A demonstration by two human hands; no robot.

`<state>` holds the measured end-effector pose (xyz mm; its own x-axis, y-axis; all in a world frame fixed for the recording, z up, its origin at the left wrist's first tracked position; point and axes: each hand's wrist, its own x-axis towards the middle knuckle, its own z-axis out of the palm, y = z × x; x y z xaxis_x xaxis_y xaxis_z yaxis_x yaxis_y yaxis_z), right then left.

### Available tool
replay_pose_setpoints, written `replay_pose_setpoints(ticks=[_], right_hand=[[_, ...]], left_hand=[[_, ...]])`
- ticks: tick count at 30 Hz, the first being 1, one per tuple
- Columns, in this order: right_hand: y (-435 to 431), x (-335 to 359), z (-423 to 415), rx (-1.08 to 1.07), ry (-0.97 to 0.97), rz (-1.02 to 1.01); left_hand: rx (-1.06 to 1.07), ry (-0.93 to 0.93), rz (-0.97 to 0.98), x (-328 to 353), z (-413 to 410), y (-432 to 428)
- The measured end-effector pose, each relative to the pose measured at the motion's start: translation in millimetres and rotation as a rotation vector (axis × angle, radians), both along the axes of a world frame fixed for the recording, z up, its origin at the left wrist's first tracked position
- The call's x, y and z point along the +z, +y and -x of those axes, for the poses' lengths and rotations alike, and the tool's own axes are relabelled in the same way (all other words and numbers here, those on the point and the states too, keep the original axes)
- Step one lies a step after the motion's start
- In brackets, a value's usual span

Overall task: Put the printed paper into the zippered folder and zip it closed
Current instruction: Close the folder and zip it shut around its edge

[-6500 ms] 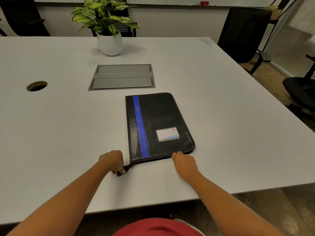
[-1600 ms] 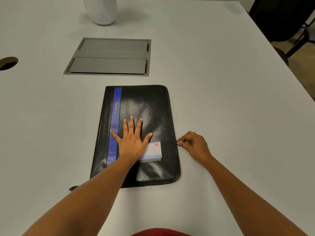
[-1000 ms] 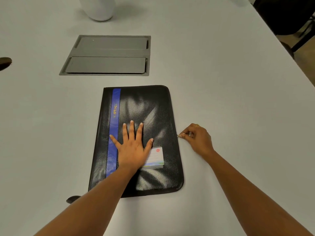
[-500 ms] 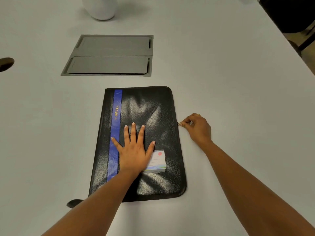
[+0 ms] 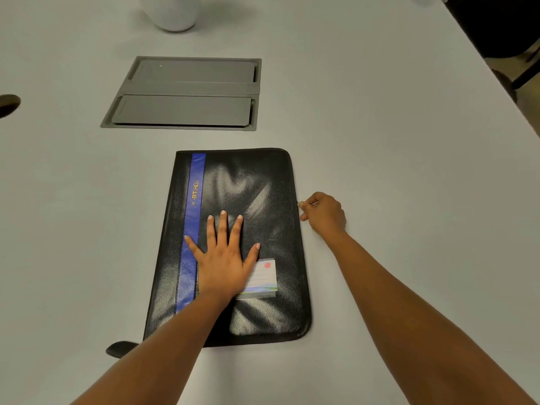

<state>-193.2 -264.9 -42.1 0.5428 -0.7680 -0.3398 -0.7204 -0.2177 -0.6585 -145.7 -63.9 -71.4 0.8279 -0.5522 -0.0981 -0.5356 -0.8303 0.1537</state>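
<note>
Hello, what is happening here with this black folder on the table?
A person is zipping the black folder shut on the white table. The left hand lies flat on the cover, holding it down. The right hand pinches the zipper pull at the folder's right edge, roughly a third of the way down from the far corner.

Left arm: bare forearm reaches forward from lower left.
Left hand [image 5: 223, 260]: palm down, flat, fingers [image 5: 223, 226] spread, thumb angled right.
Right arm: bare forearm extends from lower right, wrist bent slightly inward.
Right hand [image 5: 324, 213]: curled; thumb and forefinger pinched together at its left side, a tight grip.
</note>
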Motion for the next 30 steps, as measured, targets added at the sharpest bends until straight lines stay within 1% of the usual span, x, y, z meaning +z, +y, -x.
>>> replay_pose_setpoints(ticks=[5,9,12,16,18,24,30], right_hand=[[2.8,-2.6,-9.7,0.038,-0.008,-0.036],[-1.1,-1.1,-11.7,-0.009,-0.037,-0.092],[-3.5,1.3,-10.7,-0.075,-0.083,-0.202],[-5.6,8.4,-16.5,-0.257,-0.114,-0.488],[-6.8,9.3,-20.1,-0.304,-0.109,-0.552],[-6.9,6.2,-27.3,-0.344,-0.09,-0.546],[-11.6,-2.7,-35.1,-0.448,-0.067,-0.448]], left_hand=[[-0.002,0.015,0.002,1.9,-0.9,1.1],[-0.004,0.037,-0.002,2.8,-1.8,1.2],[-0.028,0.02,0.01,5.5,-7.7,1.2],[-0.073,-0.027,0.053,12.3,-35.7,4.4],[-0.044,-0.02,0.064,12.2,-51.1,5.5],[0.057,0.047,0.069,11.0,-86.6,0.7],[0.048,0.032,0.069,3.6,-87.4,1.8]])
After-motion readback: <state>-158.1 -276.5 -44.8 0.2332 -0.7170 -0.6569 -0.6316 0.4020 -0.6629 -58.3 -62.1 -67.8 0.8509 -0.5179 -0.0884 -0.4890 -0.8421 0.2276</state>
